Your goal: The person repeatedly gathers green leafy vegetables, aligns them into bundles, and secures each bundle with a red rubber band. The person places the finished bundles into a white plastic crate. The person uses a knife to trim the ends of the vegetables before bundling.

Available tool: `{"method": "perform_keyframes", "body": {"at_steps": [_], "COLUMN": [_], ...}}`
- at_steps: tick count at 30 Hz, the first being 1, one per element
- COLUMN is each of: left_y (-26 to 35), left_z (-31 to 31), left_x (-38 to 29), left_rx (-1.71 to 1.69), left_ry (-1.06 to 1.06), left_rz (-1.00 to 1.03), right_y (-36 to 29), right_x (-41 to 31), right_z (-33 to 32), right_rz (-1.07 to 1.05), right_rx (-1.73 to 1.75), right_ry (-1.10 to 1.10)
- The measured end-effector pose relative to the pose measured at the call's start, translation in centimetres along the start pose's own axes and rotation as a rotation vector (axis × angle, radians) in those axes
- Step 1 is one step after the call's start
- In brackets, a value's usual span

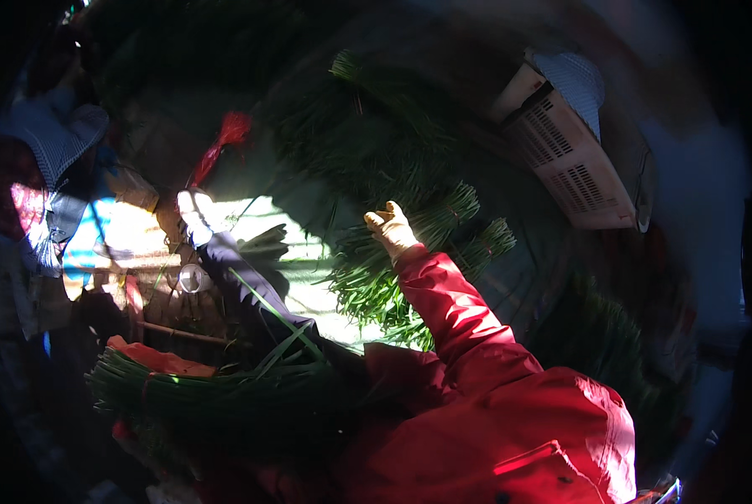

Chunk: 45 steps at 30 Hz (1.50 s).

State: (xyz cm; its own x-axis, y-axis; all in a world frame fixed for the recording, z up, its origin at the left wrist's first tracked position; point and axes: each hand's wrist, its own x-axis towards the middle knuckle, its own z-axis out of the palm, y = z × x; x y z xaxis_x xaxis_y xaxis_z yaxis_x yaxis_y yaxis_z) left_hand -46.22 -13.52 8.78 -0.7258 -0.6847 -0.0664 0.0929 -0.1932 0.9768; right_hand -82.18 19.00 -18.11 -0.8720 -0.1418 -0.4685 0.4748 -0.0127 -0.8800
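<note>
My right hand (393, 234) reaches out in a red sleeve, over bundles of long green chive-like leaves. Its thumb and fingers are apart, with nothing visible between them. Just beyond the fingers lies a bundle (456, 208) with its cut ends bound by a thin tie. A second bundle (495, 239) lies beside it, on the side nearer my body. Loose leaf tips (376, 296) spread in sunlight below the hand. My left hand is out of view. At lower left, another large tied bundle (224, 387) lies close to my body, partly in shadow.
A pale plastic crate (571, 167) with checked cloth (571, 79) stands tilted at upper right. More greens (363, 126) lie ahead in shadow. A red strand hank (232, 131) lies near a pale shoe (194, 211) on a dark-trousered leg (243, 283). Someone in checked cloth (42, 138) is at left.
</note>
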Motion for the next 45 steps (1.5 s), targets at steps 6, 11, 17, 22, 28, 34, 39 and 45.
{"method": "perform_keyframes", "body": {"at_steps": [6, 11, 17, 22, 28, 34, 39, 45], "left_y": [-3.1, -5.0, -6.4, -7.5, -8.8, -8.2, -7.3, -6.7], "left_z": [-2.2, -3.6, -5.2, -5.9, -5.3, -4.6, -3.9, -3.5], "left_x": [2.0, 4.3, 5.8, 5.2, 4.1, 3.6, 3.1, 2.7], "left_rx": [0.046, 0.088, 0.104, 0.091, 0.055, 0.068, 0.091, 0.1], "left_ry": [0.156, 0.213, 0.275, 0.29, 0.239, 0.177, 0.148, 0.141], "left_rz": [-0.04, -0.098, -0.147, -0.162, -0.141, -0.119, -0.112, -0.113], "right_y": [10.4, 8.7, 4.7, 3.7, 2.2, 10.3, 11.9, 4.1], "right_x": [17.1, 23.6, 25.1, 23.6, 20.4, 9.1, 2.7, 0.4], "right_z": [-12.3, -8.7, -0.6, -1.9, -4.1, 3.0, 8.2, -1.3], "right_rz": [0.377, 0.535, 0.756, 0.722, 0.302, -0.021, 0.162, 0.306], "right_rx": [-0.591, -1.042, -1.088, -1.268, -2.331, -1.943, -0.967, -0.533], "right_ry": [0.527, 0.365, 0.663, 0.611, -0.328, -0.118, 0.017, -0.161]}}
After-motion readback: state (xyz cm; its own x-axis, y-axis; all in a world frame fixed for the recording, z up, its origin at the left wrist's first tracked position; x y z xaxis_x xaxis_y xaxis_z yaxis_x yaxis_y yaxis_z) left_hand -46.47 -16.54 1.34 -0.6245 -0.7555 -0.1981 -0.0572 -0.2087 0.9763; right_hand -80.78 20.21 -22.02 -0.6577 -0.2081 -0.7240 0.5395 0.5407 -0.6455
